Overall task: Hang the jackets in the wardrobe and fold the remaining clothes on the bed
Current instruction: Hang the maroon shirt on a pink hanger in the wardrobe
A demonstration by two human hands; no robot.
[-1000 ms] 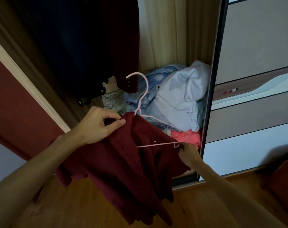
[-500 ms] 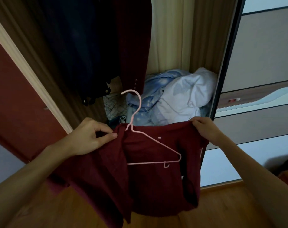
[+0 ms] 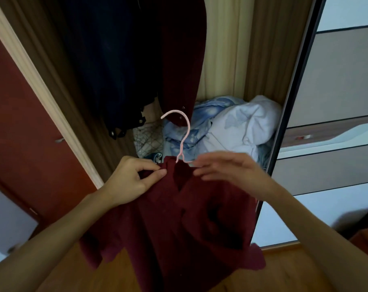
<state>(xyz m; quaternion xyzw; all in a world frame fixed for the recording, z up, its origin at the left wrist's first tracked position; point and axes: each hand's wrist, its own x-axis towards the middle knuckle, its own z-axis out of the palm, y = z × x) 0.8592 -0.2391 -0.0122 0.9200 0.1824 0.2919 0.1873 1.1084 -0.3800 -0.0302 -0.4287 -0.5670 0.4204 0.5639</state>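
Wardrobe [image 3: 221, 60] stands open behind; left grip [image 3: 132, 180] pinches maroon jacket [image 3: 179, 228] collar, steadying it on pink hanger [image 3: 184, 133]; right grip [image 3: 227, 171], straight-fingered and empty, apparently settles the shoulder.

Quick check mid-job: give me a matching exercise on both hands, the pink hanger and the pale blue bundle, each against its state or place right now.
Things:
1. left hand
2. right hand
3. pink hanger
4. pale blue bundle

States or places:
A. crumpled low inside the wardrobe
B. pinches the maroon jacket near its collar
C. fingers stretched out, no grip
D. hook rises out of the jacket's neck

Pairs: 1-B, 2-C, 3-D, 4-A
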